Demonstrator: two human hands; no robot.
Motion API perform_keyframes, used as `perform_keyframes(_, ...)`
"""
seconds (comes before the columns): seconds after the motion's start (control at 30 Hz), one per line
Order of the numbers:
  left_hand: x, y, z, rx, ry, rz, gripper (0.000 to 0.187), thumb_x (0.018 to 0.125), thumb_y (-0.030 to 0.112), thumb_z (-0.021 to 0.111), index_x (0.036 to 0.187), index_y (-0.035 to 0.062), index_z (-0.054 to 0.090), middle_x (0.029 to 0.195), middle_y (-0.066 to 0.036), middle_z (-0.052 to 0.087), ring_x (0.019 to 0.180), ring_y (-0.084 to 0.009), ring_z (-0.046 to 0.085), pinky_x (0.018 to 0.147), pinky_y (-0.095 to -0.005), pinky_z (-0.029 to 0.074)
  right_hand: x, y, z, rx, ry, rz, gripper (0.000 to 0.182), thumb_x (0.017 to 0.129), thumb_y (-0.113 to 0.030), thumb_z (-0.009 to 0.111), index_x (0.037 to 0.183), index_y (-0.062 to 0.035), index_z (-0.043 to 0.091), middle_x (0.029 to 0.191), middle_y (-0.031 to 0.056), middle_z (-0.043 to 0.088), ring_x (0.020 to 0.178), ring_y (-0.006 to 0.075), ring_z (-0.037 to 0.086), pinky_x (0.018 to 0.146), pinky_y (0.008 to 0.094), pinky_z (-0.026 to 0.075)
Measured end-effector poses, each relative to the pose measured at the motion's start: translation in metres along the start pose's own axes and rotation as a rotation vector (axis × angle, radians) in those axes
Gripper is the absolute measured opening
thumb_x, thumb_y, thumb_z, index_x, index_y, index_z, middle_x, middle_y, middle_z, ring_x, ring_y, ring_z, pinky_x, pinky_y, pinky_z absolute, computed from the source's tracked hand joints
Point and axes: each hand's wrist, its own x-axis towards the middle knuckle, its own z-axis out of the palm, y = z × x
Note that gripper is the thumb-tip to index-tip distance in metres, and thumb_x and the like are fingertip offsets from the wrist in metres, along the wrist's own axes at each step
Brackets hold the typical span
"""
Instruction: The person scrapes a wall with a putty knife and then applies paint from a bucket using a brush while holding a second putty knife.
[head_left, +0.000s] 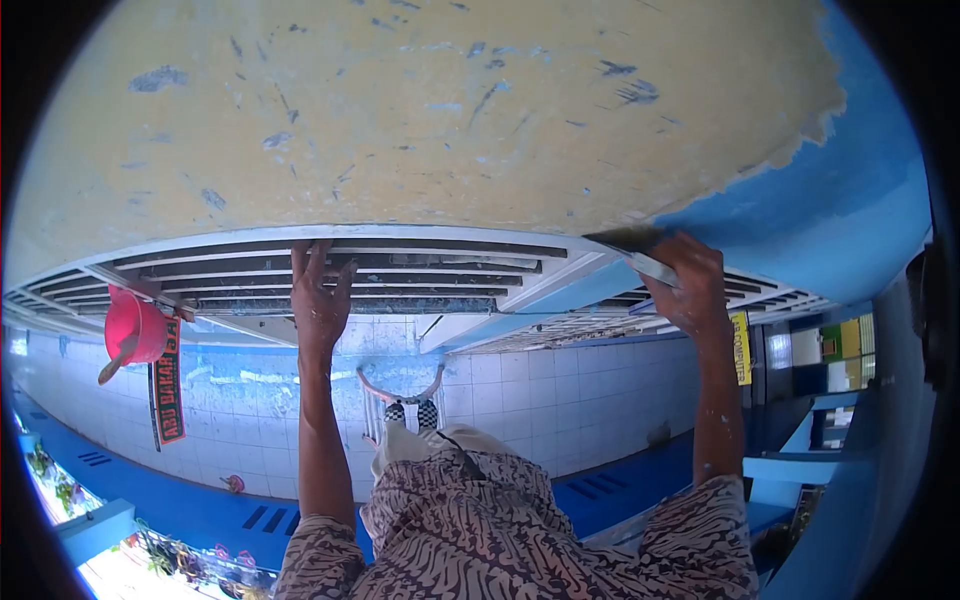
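My right hand [688, 280] is closed around a paintbrush [650, 264], whose dark bristles touch the lower edge of the wall, where the yellow surface [450, 120] meets the white frame. Blue paint [820, 200] covers the wall to the right of the brush. My left hand [320, 300] grips a slat of the white louvred vent [420, 284], its fingertips partly hidden between the slats. A pink bucket [136, 328] hangs at the left end of the vent, with a brush handle sticking out of it.
Far below is a white tiled floor [500, 385], with a ladder top [375, 410] around my feet. A red and black sign [168, 385] hangs at left, a yellow sign [740, 350] at right. A blue ledge [200, 485] and plants lie beyond.
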Motion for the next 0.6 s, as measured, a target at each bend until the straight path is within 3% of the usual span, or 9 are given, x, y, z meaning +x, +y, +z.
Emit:
perform_keyframes(0.07,0.000,-0.008,0.005,-0.110,-0.015,-0.048,0.044,0.084,0.006,0.071,0.126,-0.0017,0.058,0.134,-0.021,0.048,0.087,-0.0266,0.070,0.071,-0.0360,0.056,0.004,-0.001,-0.006,-0.023,-0.034,0.003,0.018,0.064,-0.001,0.075,0.073,-0.0031,0.061,0.069,0.0092,0.060,0.058,0.0273,0.056,0.051,0.0375,0.043)
perform_keyframes(0.13,0.001,-0.015,0.005,0.031,0.035,0.104,0.044,0.083,0.006,0.072,0.125,-0.0026,0.058,0.135,-0.022,0.048,0.088,-0.0273,0.070,0.072,-0.0357,0.056,0.004,-0.002,-0.012,-0.044,-0.003,0.039,0.017,0.063,-0.001,0.075,0.073,-0.0031,0.061,0.069,0.0091,0.060,0.059,0.0270,0.056,0.051,0.0365,0.043)
perform_keyframes(0.23,0.001,-0.002,0.002,-0.092,-0.029,-0.067,0.044,0.083,0.007,0.072,0.124,-0.0037,0.058,0.138,-0.023,0.046,0.091,-0.0306,0.070,0.072,-0.0351,0.056,-0.004,0.005,-0.004,-0.045,-0.035,0.024,0.016,0.065,0.000,0.075,0.073,-0.0032,0.062,0.069,0.0086,0.061,0.057,0.0253,0.056,0.051,0.0359,0.044)
perform_keyframes(0.3,0.000,-0.008,0.005,-0.051,-0.031,-0.042,0.044,0.083,0.008,0.073,0.122,-0.0041,0.059,0.137,-0.024,0.047,0.098,-0.0334,0.067,0.075,-0.0363,0.056,-0.011,0.009,-0.008,-0.078,-0.053,-0.001,0.014,0.068,-0.001,0.076,0.075,-0.0032,0.064,0.068,0.0085,0.061,0.058,0.0234,0.058,0.051,0.0348,0.044)
perform_keyframes(0.33,-0.001,-0.011,0.004,-0.008,-0.022,-0.035,0.043,0.083,0.009,0.073,0.121,-0.0045,0.060,0.136,-0.026,0.048,0.106,-0.0363,0.065,0.079,-0.0375,0.055,-0.020,0.012,-0.014,0.046,0.011,0.214,0.014,0.070,-0.001,0.076,0.080,-0.0020,0.066,0.071,0.0078,0.064,0.061,0.0202,0.060,0.055,0.0327,0.047)
perform_keyframes(0.37,-0.001,-0.010,0.003,-0.067,-0.038,-0.095,0.037,0.083,0.009,0.073,0.115,-0.0056,0.063,0.133,-0.028,0.050,0.122,-0.0402,0.053,0.089,-0.0414,0.050,-0.032,0.011,-0.019,0.176,0.078,0.433,0.014,0.073,-0.001,0.077,0.085,-0.0008,0.069,0.074,0.0072,0.067,0.063,0.0170,0.063,0.058,0.0306,0.049)
perform_keyframes(0.4,-0.001,-0.008,0.001,-0.050,-0.047,-0.085,0.032,0.082,0.010,0.073,0.109,-0.0067,0.066,0.128,-0.029,0.054,0.131,-0.0411,0.044,0.096,-0.0438,0.045,-0.045,0.007,-0.021,0.181,0.096,0.440,0.014,0.073,-0.001,0.077,0.085,-0.0008,0.069,0.074,0.0072,0.067,0.063,0.0170,0.063,0.058,0.0306,0.049)
perform_keyframes(0.47,-0.001,-0.005,0.001,-0.053,-0.030,-0.090,0.029,0.082,0.009,0.073,0.105,-0.0075,0.067,0.127,-0.028,0.056,0.132,-0.0420,0.042,0.097,-0.0443,0.045,-0.074,0.001,-0.015,0.639,0.428,0.860,0.019,0.075,-0.001,0.077,0.093,0.0024,0.070,0.083,0.0067,0.071,0.072,0.0131,0.066,0.066,0.0270,0.052)
perform_keyframes(0.6,-0.001,-0.002,-0.003,-0.004,-0.088,-0.036,0.047,0.083,0.009,0.072,0.124,-0.0079,0.056,0.111,-0.027,0.064,0.136,-0.0439,0.035,0.100,-0.0486,0.042,-0.106,-0.004,0.056,0.748,0.678,0.844,0.022,0.075,0.002,0.077,0.095,0.0045,0.070,0.088,0.0072,0.072,0.075,0.0129,0.067,0.070,0.0264,0.054)
